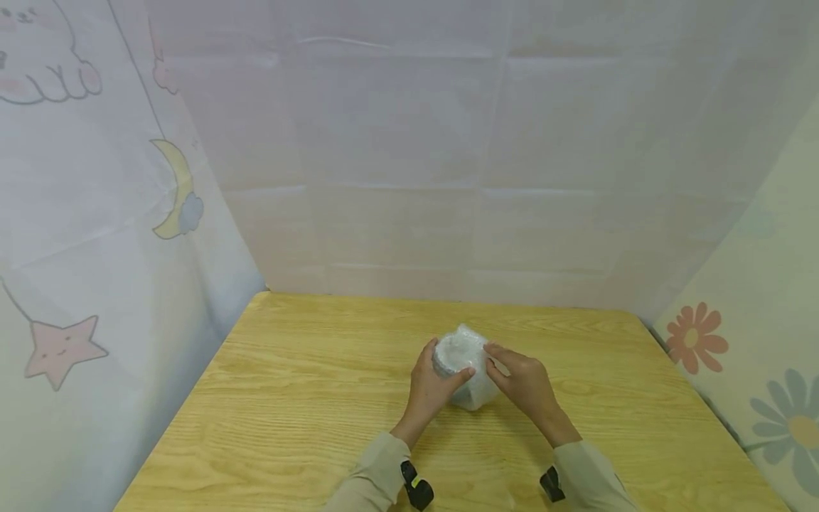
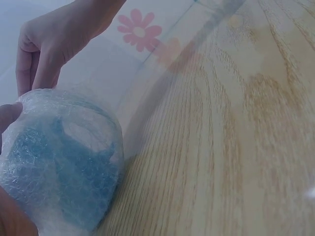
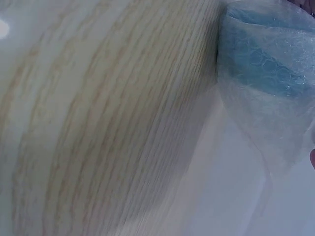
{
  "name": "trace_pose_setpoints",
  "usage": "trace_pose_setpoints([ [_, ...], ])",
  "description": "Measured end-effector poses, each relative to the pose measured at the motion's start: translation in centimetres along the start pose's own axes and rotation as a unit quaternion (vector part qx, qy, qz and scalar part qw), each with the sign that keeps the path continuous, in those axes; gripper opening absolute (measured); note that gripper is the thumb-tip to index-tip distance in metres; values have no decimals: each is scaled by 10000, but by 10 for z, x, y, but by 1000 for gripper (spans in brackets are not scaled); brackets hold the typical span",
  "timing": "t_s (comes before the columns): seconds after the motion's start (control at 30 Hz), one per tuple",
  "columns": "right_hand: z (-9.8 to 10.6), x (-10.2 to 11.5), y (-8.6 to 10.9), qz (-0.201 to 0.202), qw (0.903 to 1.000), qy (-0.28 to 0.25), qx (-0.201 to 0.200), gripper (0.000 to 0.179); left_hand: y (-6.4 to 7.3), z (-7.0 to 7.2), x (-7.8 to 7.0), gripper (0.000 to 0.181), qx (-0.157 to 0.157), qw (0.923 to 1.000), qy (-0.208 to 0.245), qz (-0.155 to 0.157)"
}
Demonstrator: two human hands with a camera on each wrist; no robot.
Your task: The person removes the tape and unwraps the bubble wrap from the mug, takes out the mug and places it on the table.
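A blue, rounded thing wrapped in clear bubble wrap (image 1: 475, 390) stands on the table, its kind hidden by the layers. In the left wrist view the blue shows through the bubble wrap (image 2: 64, 162). My left hand (image 1: 430, 390) grips the bundle from the left, thumb on the near side and fingers round the far side. At the right, my right hand (image 1: 530, 384) pinches the upper edge of the wrap between thumb and fingers. A loose flap of bubble wrap (image 3: 275, 132) sticks out from the bundle in the right wrist view.
The wooden table (image 1: 307, 377) has its back edge against a pale hanging sheet (image 1: 397, 142). Printed sheets also hang at the left and right sides. A black wrist strap (image 1: 417, 486) sits at the left sleeve, another black strap (image 1: 552, 484) at the right.
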State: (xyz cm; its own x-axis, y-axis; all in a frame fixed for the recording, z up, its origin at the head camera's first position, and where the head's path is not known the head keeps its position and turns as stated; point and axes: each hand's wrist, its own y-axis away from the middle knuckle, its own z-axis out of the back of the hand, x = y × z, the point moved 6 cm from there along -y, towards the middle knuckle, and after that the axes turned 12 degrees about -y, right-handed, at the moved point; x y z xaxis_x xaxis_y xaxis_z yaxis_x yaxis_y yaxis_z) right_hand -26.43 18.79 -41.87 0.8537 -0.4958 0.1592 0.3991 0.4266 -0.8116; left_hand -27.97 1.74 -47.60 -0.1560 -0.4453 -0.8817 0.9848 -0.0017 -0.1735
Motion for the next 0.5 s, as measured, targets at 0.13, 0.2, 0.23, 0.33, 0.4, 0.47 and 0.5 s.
trace_pose_setpoints([
  [0.13, 0, -1, -1, 66, 10000, -40, 23, 34, 0, 0, 1, 93, 57, 10000, 47, 44],
  [0.2, 0, -2, -1, 87, 9999, -74, 53, 34, 0, 0, 1, 94, 66, 9999, 52, 56],
  [0.23, 0, -2, -1, 92, 9999, -73, 70, 34, 0, 0, 1, 94, 64, 9999, 53, 56],
  [0.33, 1, -3, -1, 110, 9998, -80, 117, 32, 0, 0, 2, 93, 59, 10000, 49, 41],
  [0.4, 0, -3, 0, 114, 9998, -55, 146, 32, 0, -1, 2, 93, 65, 10000, 60, 41],
  [0.47, 0, -3, 0, 132, 9998, -28, 171, 32, 0, -1, 2, 92, 75, 9999, 70, 45],
  [0.5, 0, -3, 0, 143, 9997, -9, 184, 32, 1, -1, 2, 92, 80, 9999, 83, 50],
])
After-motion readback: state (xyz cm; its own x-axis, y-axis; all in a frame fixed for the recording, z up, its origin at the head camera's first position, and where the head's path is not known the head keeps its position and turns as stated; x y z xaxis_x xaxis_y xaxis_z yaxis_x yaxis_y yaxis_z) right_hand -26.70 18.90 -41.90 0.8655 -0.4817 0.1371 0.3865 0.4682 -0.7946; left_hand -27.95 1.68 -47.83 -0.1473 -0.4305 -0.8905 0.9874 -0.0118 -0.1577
